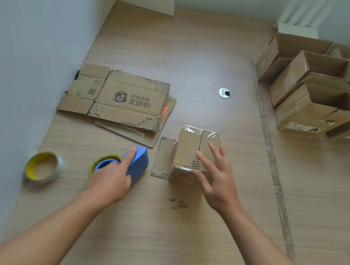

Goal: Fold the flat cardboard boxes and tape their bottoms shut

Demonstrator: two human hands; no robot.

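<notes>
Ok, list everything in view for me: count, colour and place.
flat cardboard boxes: at least two stacked, brown, left by the wall
taped box: one, brown, centre, clear tape over its top
tape dispenser: one, blue, left of the taped box
spare tape roll: one, yellow core, near left edge
assembled boxes: several, brown, far right
cable grommet: one, silver, mid-table
table: one, light wood
left hand: holds the tape dispenser
right hand: fingers spread, at the taped box

Both forearms are reaching forward — the left hand [112, 179] is gripping the tape dispenser [138, 163], index finger straight, while the right hand [214, 179] is spreading its fingers, palm down.
</notes>
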